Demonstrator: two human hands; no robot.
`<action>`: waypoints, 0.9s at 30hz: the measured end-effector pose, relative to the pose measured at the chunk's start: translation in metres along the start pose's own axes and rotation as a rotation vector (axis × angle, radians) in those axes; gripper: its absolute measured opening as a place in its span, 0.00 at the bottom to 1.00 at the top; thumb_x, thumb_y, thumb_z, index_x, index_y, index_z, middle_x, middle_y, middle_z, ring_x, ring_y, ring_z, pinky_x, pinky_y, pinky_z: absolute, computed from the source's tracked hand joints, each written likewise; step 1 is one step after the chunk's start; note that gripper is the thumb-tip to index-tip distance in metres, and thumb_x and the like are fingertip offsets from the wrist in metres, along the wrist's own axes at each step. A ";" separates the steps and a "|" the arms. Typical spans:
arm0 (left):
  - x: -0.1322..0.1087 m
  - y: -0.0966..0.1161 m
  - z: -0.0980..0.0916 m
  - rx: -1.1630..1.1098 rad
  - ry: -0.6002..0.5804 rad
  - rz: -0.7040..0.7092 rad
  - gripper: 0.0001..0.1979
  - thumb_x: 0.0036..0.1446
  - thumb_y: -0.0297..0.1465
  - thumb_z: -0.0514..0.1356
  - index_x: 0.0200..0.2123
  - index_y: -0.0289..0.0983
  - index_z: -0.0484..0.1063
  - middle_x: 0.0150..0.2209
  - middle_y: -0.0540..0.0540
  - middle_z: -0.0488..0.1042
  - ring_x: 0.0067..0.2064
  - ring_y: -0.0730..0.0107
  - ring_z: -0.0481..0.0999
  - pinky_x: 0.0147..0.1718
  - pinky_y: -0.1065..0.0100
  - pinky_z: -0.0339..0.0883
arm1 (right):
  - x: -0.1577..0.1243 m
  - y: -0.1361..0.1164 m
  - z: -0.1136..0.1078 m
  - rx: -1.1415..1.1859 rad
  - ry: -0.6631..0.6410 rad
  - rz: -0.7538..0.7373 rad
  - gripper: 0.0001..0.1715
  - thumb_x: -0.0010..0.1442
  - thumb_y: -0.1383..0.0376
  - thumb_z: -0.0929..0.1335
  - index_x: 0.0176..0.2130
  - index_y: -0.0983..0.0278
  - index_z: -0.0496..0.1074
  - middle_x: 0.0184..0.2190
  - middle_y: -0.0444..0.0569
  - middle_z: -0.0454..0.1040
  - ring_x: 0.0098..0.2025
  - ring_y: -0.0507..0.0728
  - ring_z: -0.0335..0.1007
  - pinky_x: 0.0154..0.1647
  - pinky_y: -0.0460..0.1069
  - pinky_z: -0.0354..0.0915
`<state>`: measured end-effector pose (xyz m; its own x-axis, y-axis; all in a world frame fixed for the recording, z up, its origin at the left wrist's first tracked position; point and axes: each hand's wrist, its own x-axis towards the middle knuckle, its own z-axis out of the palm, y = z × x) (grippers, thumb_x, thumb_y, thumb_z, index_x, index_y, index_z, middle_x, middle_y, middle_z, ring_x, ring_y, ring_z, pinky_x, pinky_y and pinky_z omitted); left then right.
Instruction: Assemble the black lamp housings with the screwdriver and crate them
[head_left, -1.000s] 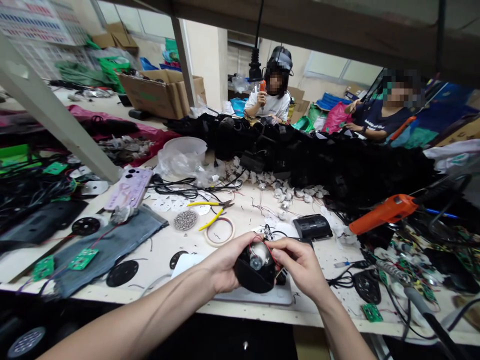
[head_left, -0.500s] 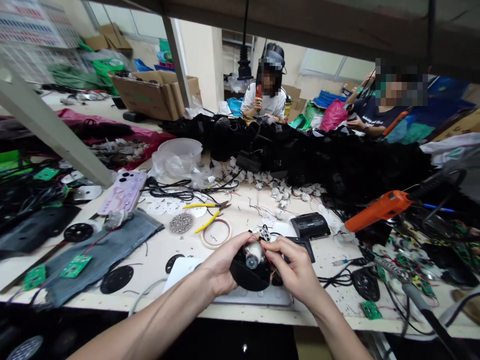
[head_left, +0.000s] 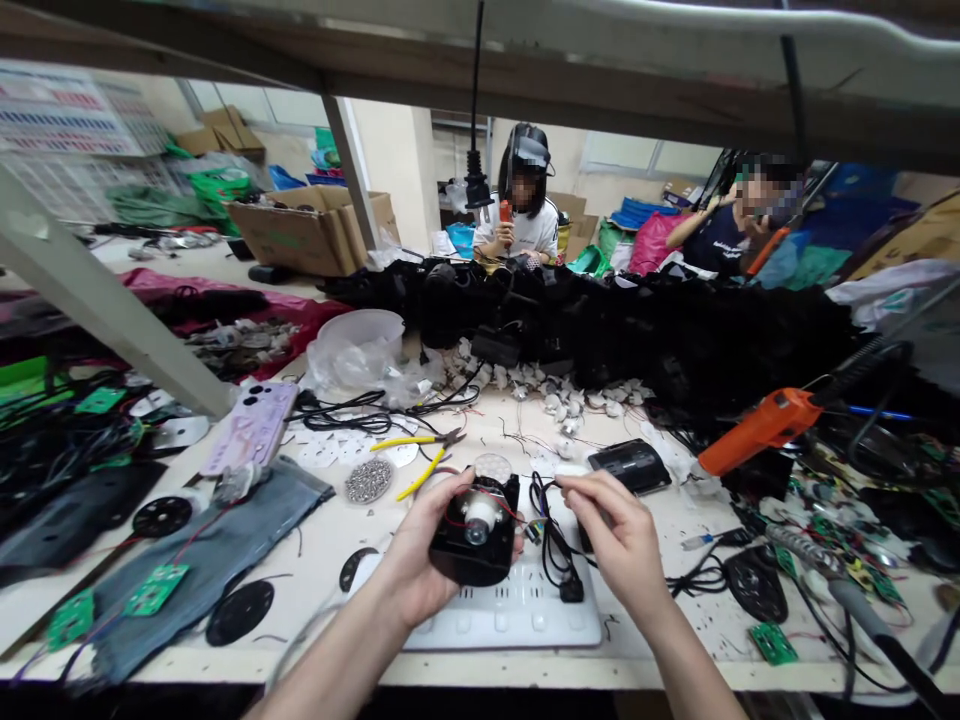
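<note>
My left hand [head_left: 421,560] is wrapped round a black housing [head_left: 469,562] with a white and metal motor [head_left: 481,515] and red wires inside. Just right of it, my right hand [head_left: 619,535] has its thumb and forefinger pinched together beside a black cable [head_left: 553,545]; what they hold, if anything, is too small to make out. The cable hangs in a bundle with its plug over a white tray [head_left: 517,625] that lies under both hands.
Yellow-handled pliers [head_left: 424,462], a dish of screws [head_left: 369,481] and a purple phone [head_left: 251,428] lie beyond and left. An orange tool [head_left: 761,430] hangs at the right. Green circuit boards [head_left: 772,643] lie right. Two people sit behind a black heap [head_left: 637,330].
My right hand has moved away from the housing to the right. The housing has shifted left in my left hand, and the cable bundle and more of the white tray now show.
</note>
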<state>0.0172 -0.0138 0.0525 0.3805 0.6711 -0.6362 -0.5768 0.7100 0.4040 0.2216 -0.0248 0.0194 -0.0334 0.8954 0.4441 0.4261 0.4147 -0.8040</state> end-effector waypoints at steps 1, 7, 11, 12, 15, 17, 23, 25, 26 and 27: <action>0.000 0.001 -0.001 -0.009 0.003 0.001 0.16 0.59 0.38 0.55 0.33 0.29 0.71 0.31 0.31 0.80 0.29 0.55 0.80 0.33 0.59 0.74 | -0.002 0.003 0.000 -0.027 -0.018 -0.029 0.13 0.64 0.68 0.64 0.42 0.60 0.77 0.33 0.50 0.73 0.35 0.56 0.72 0.37 0.50 0.69; 0.000 0.002 -0.004 -0.037 0.025 0.022 0.09 0.57 0.33 0.57 0.33 0.32 0.70 0.28 0.36 0.79 0.28 0.55 0.80 0.30 0.59 0.74 | -0.008 0.005 0.007 -0.280 -0.146 -0.229 0.25 0.60 0.72 0.64 0.57 0.59 0.68 0.48 0.56 0.67 0.52 0.62 0.66 0.50 0.59 0.67; -0.002 0.004 -0.003 -0.048 0.061 0.057 0.05 0.54 0.30 0.58 0.31 0.33 0.70 0.26 0.41 0.78 0.28 0.58 0.80 0.31 0.60 0.75 | 0.001 -0.005 0.014 -0.395 -0.241 -0.310 0.17 0.59 0.72 0.66 0.48 0.60 0.71 0.55 0.57 0.64 0.62 0.67 0.54 0.57 0.67 0.60; -0.003 0.005 -0.003 -0.043 0.074 0.067 0.05 0.54 0.30 0.58 0.31 0.33 0.70 0.25 0.42 0.77 0.27 0.58 0.79 0.31 0.60 0.75 | 0.004 -0.006 0.015 -0.389 -0.264 -0.318 0.12 0.59 0.72 0.66 0.44 0.61 0.72 0.55 0.57 0.65 0.63 0.67 0.53 0.57 0.66 0.59; -0.007 0.008 -0.004 -0.016 0.117 0.094 0.05 0.54 0.29 0.58 0.29 0.33 0.68 0.24 0.44 0.76 0.26 0.59 0.79 0.30 0.59 0.75 | 0.014 -0.008 0.013 -0.304 -0.378 -0.320 0.06 0.61 0.72 0.65 0.37 0.61 0.69 0.47 0.53 0.73 0.58 0.63 0.62 0.57 0.64 0.59; -0.009 0.009 -0.007 0.028 0.140 0.142 0.04 0.53 0.29 0.59 0.30 0.34 0.67 0.23 0.45 0.75 0.25 0.60 0.78 0.29 0.60 0.74 | 0.020 -0.009 0.009 -0.242 -0.459 -0.306 0.06 0.63 0.72 0.64 0.36 0.61 0.68 0.36 0.48 0.74 0.46 0.59 0.70 0.55 0.61 0.60; -0.002 0.004 -0.016 0.243 0.179 0.461 0.20 0.46 0.32 0.67 0.43 0.38 0.68 0.32 0.50 0.77 0.30 0.67 0.77 0.28 0.71 0.69 | 0.022 -0.029 0.004 -0.087 -0.501 -0.246 0.07 0.66 0.69 0.62 0.36 0.61 0.67 0.31 0.48 0.70 0.35 0.55 0.65 0.35 0.50 0.62; 0.002 0.001 -0.014 0.242 0.185 0.472 0.21 0.46 0.33 0.68 0.45 0.39 0.69 0.36 0.50 0.77 0.35 0.67 0.77 0.31 0.72 0.68 | 0.020 -0.038 0.009 -0.128 -0.533 -0.317 0.08 0.66 0.70 0.61 0.37 0.62 0.68 0.32 0.49 0.69 0.36 0.56 0.64 0.36 0.50 0.61; 0.003 -0.001 -0.012 0.241 0.181 0.472 0.22 0.46 0.33 0.68 0.46 0.39 0.69 0.39 0.49 0.77 0.37 0.67 0.77 0.33 0.73 0.68 | 0.019 -0.042 0.013 -0.179 -0.541 -0.359 0.09 0.66 0.71 0.60 0.38 0.63 0.68 0.32 0.49 0.68 0.36 0.56 0.63 0.36 0.50 0.60; 0.004 -0.003 -0.010 0.243 0.176 0.473 0.23 0.47 0.33 0.68 0.47 0.40 0.69 0.41 0.49 0.77 0.39 0.67 0.76 0.34 0.73 0.67 | 0.018 -0.045 0.017 -0.246 -0.539 -0.394 0.11 0.65 0.72 0.59 0.38 0.63 0.69 0.32 0.49 0.67 0.36 0.56 0.62 0.36 0.50 0.60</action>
<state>0.0136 -0.0151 0.0420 -0.0180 0.8975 -0.4407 -0.4646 0.3828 0.7985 0.1865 -0.0250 0.0566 -0.6422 0.6685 0.3750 0.4803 0.7322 -0.4829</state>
